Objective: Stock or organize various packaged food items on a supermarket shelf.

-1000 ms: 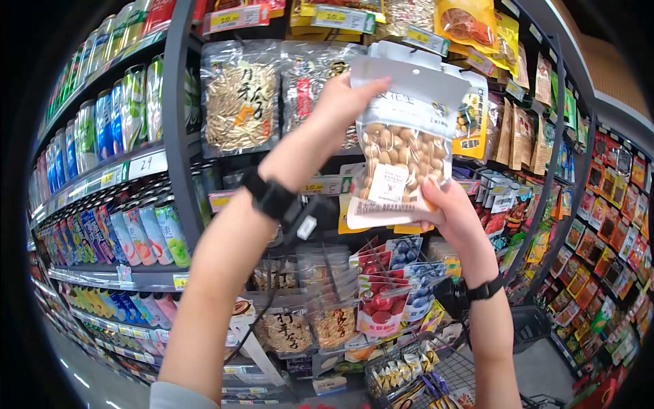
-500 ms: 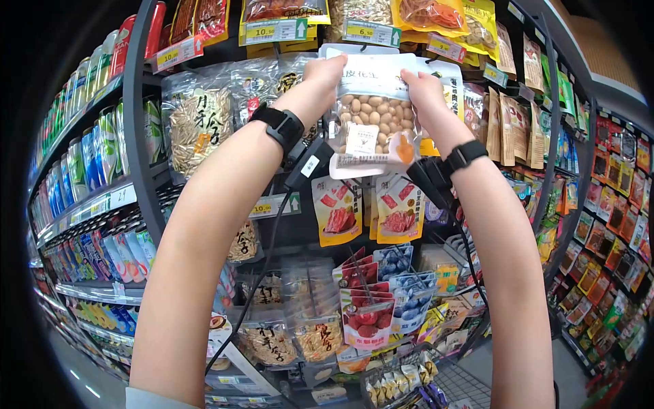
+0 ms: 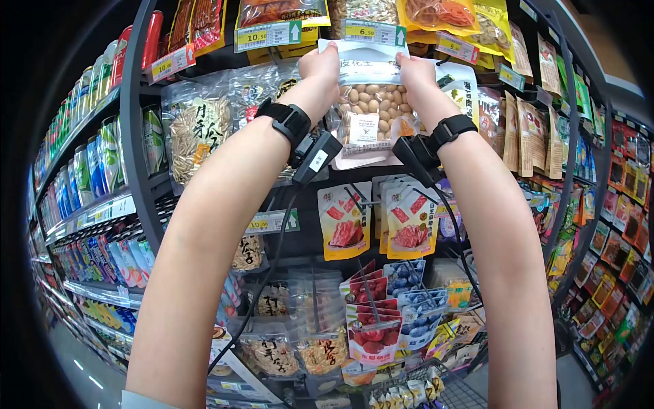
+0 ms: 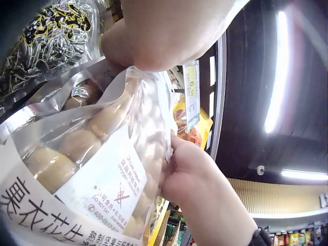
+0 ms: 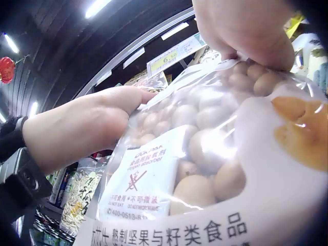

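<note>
A clear-fronted bag of coated peanuts hangs upright between both hands, up at the snack rack. My left hand grips its upper left edge, while my right hand pinches the upper right edge. Through the plastic, round tan nuts and a white oxygen absorber packet show. Another pale bag's top shows right behind the held one in the head view. In the left wrist view the right hand presses its thumb at the bag's far side. The fingers behind the bag are hidden.
A price tag sits just above the bag. Sunflower seed bags hang at left, a white-and-yellow bag at right. Yellow snack pouches hang below. Drink cans line the left shelves. A wire basket stands low.
My right hand has shifted from the bag's lower right corner to its upper right edge. The bag has moved away from me, closer to the rack, and both arms reach out farther.
</note>
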Motion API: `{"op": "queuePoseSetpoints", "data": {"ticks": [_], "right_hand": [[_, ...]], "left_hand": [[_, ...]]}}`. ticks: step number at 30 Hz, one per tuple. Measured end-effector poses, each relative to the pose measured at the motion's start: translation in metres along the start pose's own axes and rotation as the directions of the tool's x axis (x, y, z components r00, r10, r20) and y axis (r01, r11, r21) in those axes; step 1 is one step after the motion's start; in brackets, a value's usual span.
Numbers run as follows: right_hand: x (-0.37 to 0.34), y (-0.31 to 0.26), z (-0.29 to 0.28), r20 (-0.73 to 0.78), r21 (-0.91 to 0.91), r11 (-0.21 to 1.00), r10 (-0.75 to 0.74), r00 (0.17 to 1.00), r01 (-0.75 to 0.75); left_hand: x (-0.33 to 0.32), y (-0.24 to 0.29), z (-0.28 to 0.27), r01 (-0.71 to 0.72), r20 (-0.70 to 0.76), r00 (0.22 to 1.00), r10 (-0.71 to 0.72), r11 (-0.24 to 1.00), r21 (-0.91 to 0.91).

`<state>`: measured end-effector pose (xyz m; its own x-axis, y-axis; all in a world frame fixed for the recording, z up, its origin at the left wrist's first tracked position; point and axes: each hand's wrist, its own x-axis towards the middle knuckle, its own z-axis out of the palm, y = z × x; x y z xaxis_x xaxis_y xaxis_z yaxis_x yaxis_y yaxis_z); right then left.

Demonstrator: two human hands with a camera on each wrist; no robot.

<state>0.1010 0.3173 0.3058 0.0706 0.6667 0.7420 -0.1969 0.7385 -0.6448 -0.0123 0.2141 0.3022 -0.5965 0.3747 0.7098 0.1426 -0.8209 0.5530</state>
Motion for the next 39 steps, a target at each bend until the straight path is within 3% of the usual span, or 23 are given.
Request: {"op": "queuePoseSetpoints", "data": {"ticks": [11, 15, 17, 18, 20, 23, 24, 33, 35, 39], "right_hand": [[-0.005, -0.003, -0.001, -0.061, 0.038, 0.999, 0.029, 0.998, -0.026], [-0.01, 0.006, -0.011, -0.077, 0.029, 0.999, 0.045, 0.996, -0.043], [-0.006, 0.013, -0.012, -0.079, 0.011, 0.999, 0.038, 0.996, -0.037], [-0.009, 0.012, -0.013, -0.053, 0.031, 0.999, 0.045, 0.998, -0.043], [-0.01, 0.007, -0.014, -0.029, 0.05, 0.998, 0.051, 0.998, -0.05], [-0.006, 0.001, -0.012, -0.005, -0.024, 0.999, -0.025, 1.0, 0.025], [-0.003, 0.001, -0.009, -0.018, -0.026, 0.999, -0.032, 0.999, 0.032], [-0.001, -0.009, 0.005, -0.058, -0.096, 0.995, 0.012, 0.998, -0.017], [-0.002, -0.005, 0.005, -0.071, 0.024, 0.998, 0.067, 0.995, -0.065], [-0.006, -0.009, -0.002, -0.062, 0.004, 0.997, 0.071, 0.996, -0.071]], "left_hand": [[0.016, -0.005, 0.002, 0.036, 0.036, 0.999, -0.039, 0.996, 0.085], [0.006, -0.01, 0.002, -0.047, 0.086, 0.996, 0.028, 0.972, 0.231], [0.001, -0.016, 0.001, -0.163, 0.074, 0.987, 0.146, 0.925, 0.342], [0.002, -0.017, 0.002, -0.161, 0.075, 0.987, 0.144, 0.926, 0.341], [0.002, -0.02, 0.003, -0.126, 0.054, 0.991, 0.119, 0.979, 0.159], [0.005, -0.016, 0.003, -0.076, 0.046, 0.996, 0.073, 0.995, 0.065], [0.004, -0.011, 0.002, -0.031, 0.11, 0.994, 0.026, 0.999, 0.045], [0.026, -0.009, -0.006, 0.01, 0.076, 0.997, -0.014, 0.998, 0.057], [0.027, -0.01, -0.004, 0.024, 0.082, 0.996, -0.03, 0.997, 0.076], [0.022, -0.012, 0.001, 0.022, 0.061, 0.998, -0.027, 0.996, 0.087]]}}
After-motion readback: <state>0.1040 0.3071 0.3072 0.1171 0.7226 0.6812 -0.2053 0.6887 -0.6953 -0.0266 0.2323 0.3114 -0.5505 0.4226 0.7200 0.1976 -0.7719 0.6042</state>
